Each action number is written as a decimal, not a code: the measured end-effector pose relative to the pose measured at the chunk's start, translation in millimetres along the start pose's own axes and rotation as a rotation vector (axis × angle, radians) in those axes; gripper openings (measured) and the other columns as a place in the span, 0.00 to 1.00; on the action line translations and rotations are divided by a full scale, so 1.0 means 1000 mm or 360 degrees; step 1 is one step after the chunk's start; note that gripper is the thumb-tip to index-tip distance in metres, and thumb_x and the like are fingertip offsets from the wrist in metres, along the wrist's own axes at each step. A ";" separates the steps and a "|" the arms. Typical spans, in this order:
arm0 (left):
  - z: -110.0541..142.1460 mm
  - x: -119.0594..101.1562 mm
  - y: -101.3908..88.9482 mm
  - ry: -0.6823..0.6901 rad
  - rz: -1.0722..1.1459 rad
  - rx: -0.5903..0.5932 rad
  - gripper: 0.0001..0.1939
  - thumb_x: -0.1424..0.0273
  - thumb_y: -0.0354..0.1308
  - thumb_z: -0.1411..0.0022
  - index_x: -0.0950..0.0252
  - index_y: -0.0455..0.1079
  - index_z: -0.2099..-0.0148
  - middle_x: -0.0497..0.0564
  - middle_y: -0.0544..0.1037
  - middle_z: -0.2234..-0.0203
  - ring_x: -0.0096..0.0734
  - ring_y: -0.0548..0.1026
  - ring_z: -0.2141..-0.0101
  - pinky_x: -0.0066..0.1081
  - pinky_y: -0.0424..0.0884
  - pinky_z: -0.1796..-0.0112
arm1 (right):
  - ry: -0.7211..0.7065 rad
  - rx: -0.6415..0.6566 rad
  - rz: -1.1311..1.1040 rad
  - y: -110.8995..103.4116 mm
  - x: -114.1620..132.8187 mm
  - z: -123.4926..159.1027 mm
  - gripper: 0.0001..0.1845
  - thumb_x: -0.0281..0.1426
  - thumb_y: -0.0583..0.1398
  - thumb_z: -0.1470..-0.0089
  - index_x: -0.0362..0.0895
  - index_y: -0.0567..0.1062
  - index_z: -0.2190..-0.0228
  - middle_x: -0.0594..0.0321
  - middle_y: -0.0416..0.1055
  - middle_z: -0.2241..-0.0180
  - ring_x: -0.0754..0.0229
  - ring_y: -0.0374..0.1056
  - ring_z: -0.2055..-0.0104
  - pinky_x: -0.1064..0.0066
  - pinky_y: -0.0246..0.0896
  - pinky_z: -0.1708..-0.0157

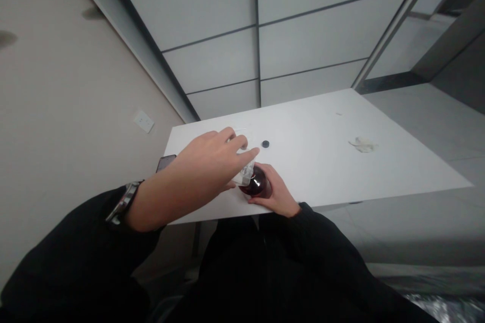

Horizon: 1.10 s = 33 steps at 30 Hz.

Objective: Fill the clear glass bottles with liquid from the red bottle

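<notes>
Nearest are the wearer's black sleeves [76, 247], with a metal-banded watch [124, 203] on the left wrist. Beyond them, at the near edge of a white table [314, 161], the right hand [276, 193] curves round the right side of a rounded, dark red vessel [257, 183], thumb and fingers spread to its width and touching it. The vessel thus sits within the right hand's grasp, just right of and below the left hand [215, 159]. That hand comes over from the left, fingers bent about a clear container [245, 175], which is tilted and has its lower end against or just over the vessel's left side; I cannot tell whether the two touch. The fingers hide much of the container, so its contents are unclear.

To the left, a dark phone [165, 162] shows partly behind the left forearm. A small dark round cap [265, 144] lies just beyond both hands. Well to the right rests a thin, crumpled pale scrap [364, 145]. Farther back stand a wall socket [144, 121] and large pale panels [204, 0] with dark strips.
</notes>
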<state>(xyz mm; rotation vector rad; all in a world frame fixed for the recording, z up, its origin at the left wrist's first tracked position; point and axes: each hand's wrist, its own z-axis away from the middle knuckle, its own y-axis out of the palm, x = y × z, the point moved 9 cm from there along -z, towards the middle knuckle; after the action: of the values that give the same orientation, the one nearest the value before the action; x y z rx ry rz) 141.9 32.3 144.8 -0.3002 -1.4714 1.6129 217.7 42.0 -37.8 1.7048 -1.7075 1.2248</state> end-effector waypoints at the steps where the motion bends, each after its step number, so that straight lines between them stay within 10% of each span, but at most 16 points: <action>1: 0.000 -0.001 -0.001 0.0011 -0.0005 -0.0010 0.29 0.67 0.72 0.40 0.59 0.70 0.38 0.57 0.77 0.44 0.49 0.75 0.47 0.39 0.75 0.55 | -0.0011 -0.0006 0.0001 0.000 0.001 0.000 0.50 0.54 0.72 0.52 0.52 0.62 0.34 0.49 0.71 0.39 0.38 0.68 0.38 0.41 0.63 0.38; 33: -0.031 -0.035 -0.025 0.0275 -0.0233 0.0186 0.15 0.75 0.65 0.37 0.64 0.76 0.47 0.57 0.81 0.53 0.43 0.73 0.51 0.34 0.65 0.58 | 0.0060 -0.0010 0.0004 0.001 -0.006 -0.001 0.48 0.47 0.75 0.55 0.49 0.66 0.37 0.48 0.72 0.41 0.37 0.68 0.39 0.41 0.64 0.40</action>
<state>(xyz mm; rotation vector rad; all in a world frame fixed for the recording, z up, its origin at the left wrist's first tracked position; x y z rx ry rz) 193.9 24.0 145.8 -0.2530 -1.2347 1.5096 217.3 46.1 -42.5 1.6658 -1.6901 1.2437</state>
